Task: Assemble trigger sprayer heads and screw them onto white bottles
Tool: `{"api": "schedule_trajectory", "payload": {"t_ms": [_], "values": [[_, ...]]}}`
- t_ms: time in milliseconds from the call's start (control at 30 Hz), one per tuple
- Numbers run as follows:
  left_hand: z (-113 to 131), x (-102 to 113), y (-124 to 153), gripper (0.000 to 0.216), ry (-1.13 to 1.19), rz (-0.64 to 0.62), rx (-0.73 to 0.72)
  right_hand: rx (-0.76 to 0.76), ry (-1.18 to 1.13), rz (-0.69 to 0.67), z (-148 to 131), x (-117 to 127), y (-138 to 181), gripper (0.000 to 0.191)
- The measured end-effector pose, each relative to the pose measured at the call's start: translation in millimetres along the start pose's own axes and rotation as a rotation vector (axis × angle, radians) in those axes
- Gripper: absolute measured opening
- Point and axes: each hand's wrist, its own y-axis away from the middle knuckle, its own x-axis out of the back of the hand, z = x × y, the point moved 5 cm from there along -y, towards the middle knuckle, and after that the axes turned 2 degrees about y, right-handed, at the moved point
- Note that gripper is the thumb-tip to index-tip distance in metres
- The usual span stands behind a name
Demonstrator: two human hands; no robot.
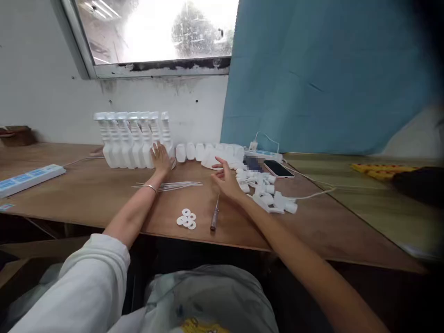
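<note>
My left hand [161,159] is on the lower body of the white plastic bottle [165,127] at the right end of a standing row, fingers to its left and thumb to its right. The other upright white bottles [126,145] stand close together beside it. My right hand [227,181] hovers with fingers apart and nothing in them, near white bottles [210,155] lying on their sides. Below that hand lies a screwdriver [214,217] with a dark handle. Thin white tubes [178,186] and several flat white rings [186,219] rest between my arms.
White spray heads [267,189] are heaped right of my right hand. Behind them lie a phone [278,169] and a power strip [268,154] with a white cable. Another power strip [33,179] is at the left. A wall with a window and a blue curtain [312,78] borders the brown table [312,236].
</note>
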Motion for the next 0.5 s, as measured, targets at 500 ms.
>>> {"api": "schedule_trajectory", "payload": {"t_ms": [500], "values": [[79,41,69,0.027,0.369,-1.177,-0.595,-0.241,1.200,-0.054,12,24,8,0.034]]}}
